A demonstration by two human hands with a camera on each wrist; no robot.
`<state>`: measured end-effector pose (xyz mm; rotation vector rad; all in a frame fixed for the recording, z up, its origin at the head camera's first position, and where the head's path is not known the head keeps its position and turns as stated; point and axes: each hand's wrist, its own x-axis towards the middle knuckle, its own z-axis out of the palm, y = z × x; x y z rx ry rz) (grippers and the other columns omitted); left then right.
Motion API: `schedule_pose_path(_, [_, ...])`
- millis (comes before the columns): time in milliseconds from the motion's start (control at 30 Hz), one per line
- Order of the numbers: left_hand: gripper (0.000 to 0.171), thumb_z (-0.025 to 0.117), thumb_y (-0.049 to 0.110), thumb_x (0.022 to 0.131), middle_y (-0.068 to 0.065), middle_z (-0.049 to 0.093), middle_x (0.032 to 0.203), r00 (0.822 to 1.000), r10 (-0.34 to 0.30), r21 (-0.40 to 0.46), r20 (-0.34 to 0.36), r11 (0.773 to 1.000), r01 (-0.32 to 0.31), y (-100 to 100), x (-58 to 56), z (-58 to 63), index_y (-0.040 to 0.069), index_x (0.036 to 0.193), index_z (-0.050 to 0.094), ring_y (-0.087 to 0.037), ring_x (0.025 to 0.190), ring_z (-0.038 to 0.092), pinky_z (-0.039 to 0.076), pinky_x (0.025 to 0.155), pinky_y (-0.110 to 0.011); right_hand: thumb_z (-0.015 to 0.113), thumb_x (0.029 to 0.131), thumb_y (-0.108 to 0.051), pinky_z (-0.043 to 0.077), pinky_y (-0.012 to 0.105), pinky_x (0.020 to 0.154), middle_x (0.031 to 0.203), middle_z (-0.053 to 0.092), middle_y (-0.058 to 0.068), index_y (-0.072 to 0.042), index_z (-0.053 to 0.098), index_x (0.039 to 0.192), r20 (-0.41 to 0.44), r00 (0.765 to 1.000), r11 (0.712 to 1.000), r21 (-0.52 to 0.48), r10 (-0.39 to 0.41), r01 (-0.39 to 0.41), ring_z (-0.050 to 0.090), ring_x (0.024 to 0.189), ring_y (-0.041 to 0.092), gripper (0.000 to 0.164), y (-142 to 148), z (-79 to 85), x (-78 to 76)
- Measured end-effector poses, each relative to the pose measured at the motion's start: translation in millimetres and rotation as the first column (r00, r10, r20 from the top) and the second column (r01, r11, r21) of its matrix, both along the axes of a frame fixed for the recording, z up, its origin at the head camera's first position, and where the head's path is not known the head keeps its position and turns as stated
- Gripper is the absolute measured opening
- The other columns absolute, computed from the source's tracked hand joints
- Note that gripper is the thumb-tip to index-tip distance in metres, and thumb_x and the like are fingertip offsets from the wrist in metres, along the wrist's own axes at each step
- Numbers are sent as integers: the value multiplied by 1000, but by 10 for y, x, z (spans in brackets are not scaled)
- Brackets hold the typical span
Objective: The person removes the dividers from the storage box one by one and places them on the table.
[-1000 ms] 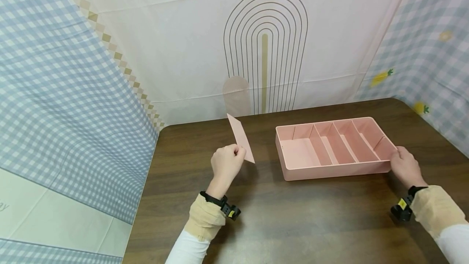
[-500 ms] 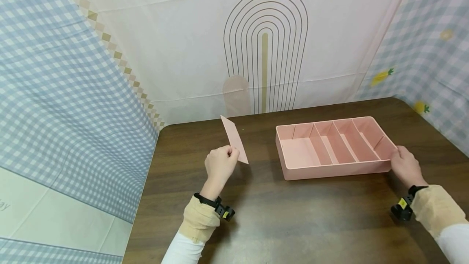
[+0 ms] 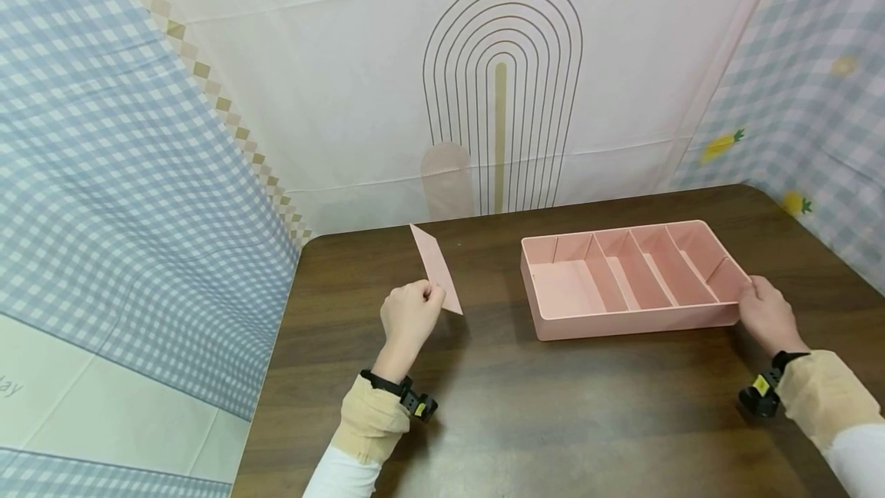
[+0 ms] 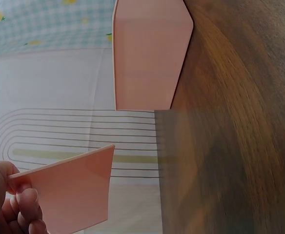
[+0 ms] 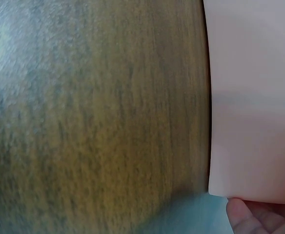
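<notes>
A thin, flat pink divider panel (image 3: pixel 437 267) is pinched between the thumb and curled fingers of my left hand (image 3: pixel 408 316). It stands tilted above the table, to the left of the pink divided storage box (image 3: pixel 636 321). In the left wrist view the panel (image 4: pixel 74 187) spreads out from the fingertips, with the box (image 4: pixel 150 63) beyond it. My right hand (image 3: pixel 767 315) holds the box at its near right corner. In the right wrist view, fingertips (image 5: pixel 239 210) lie at the edge of the box wall (image 5: pixel 254 122); the other fingers are partly hidden.
Several dividers (image 3: pixel 646 275) cross the box, leaving a wider compartment (image 3: pixel 563 287) at its left end. The box sits on a dark wooden table (image 3: pixel 553 421). A white printed cloth (image 3: pixel 346 98) hangs behind it, with checked cloths (image 3: pixel 159 198) at the sides.
My left hand has moved a little left and toward me with the divider panel, away from the box. My right hand and the box have stayed in place.
</notes>
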<state>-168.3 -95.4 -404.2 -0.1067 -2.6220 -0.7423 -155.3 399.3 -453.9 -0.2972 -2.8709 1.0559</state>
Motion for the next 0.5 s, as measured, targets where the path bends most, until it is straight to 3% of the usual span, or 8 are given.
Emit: schedule_pose_path(500, [32,46,23,77,9,30,43,1000,22,6,1,1000,-22,-101,20,-37,19,46,37,-13,41,34,23,39,-29,14,95,-25,31,66,80,118,32,43,15,28,122,-11,1000,1000,0,-1,1,34,102,59,50,-5,6,3])
